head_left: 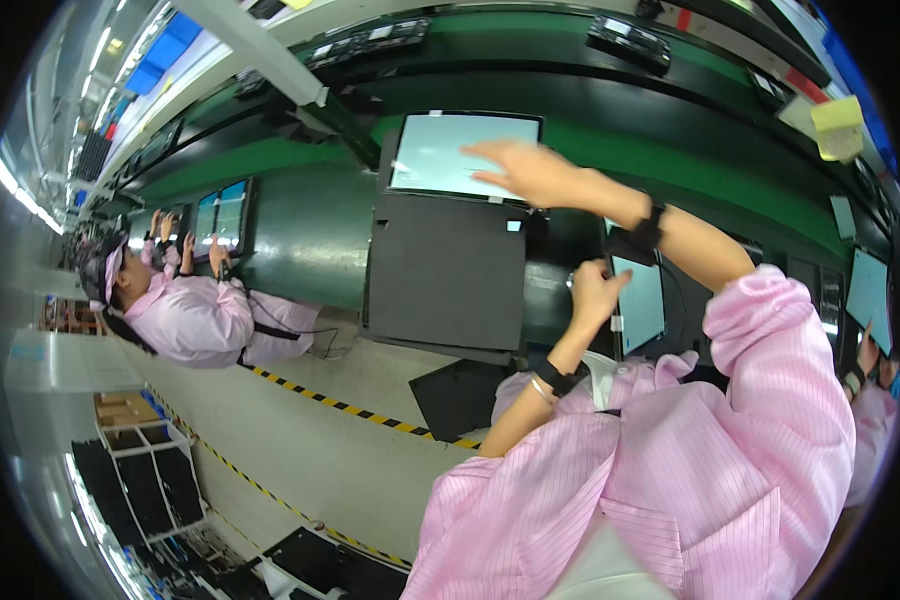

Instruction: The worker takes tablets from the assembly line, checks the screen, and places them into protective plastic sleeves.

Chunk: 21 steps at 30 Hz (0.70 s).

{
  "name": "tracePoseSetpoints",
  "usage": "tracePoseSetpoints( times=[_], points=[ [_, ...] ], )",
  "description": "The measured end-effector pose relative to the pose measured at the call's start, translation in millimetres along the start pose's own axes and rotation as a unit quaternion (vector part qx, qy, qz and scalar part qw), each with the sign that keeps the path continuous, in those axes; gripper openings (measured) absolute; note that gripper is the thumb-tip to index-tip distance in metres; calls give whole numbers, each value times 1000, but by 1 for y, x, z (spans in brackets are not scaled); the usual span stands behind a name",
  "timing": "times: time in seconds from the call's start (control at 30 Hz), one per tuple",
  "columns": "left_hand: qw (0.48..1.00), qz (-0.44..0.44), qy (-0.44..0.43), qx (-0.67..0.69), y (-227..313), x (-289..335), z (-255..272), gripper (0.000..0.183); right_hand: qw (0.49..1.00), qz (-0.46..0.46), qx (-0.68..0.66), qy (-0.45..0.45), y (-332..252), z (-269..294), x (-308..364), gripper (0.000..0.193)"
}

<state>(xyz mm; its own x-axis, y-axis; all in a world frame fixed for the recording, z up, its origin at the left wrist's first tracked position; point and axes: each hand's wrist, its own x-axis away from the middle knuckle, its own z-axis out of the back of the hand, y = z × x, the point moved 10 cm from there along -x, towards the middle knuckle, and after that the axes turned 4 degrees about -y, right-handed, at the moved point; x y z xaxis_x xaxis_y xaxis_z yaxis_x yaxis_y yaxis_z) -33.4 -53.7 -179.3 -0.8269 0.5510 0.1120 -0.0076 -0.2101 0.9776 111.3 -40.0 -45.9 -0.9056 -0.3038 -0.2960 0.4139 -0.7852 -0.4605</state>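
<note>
My right hand [526, 172] reaches across to the left, its fingers stretched out and slightly blurred. It is over a pale screen panel [430, 160] with a black frame; whether it touches the surface I cannot tell. That panel lies at the far end of a stack of flat black sheets [445, 270]. Closer to my body, my left hand [597, 297] has its fingers curled at the left edge of a second pale screen panel [642, 308], thumb against it. This panel stands tilted, partly behind my right forearm. Black bands circle both wrists.
A green workbench [310, 220] runs along the line, with a grey post [270, 50] rising from it. Dark electronic units [628, 42] sit on the far rail. To the left a co-worker [190, 310] handles a lit screen [220, 215]. Striped tape [340, 402] marks the floor.
</note>
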Motion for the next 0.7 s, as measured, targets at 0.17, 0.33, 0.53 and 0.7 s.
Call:
tracePoseSetpoints(
  times=[0.17, 0.33, 0.53, 0.7],
  points=[
    [991, -13, -78, 106, 31, -14, 22, 22, 920, -309, 18, 242, 54, 154, 170, 51],
    [987, -87, -136, -22, 139, 8, 29, 29, 638, -480, -486, 356, 86, 54, 291, 58],
    [967, -212, -126, 70, 228, 9, 54, 29, 673, -414, -346, 506, 63, 90, 317, 47],
    [962, -238, -136, 1, 246, 15, 47, 26, 667, -362, -345, 552, 45, 111, 315, 45]
  ],
)
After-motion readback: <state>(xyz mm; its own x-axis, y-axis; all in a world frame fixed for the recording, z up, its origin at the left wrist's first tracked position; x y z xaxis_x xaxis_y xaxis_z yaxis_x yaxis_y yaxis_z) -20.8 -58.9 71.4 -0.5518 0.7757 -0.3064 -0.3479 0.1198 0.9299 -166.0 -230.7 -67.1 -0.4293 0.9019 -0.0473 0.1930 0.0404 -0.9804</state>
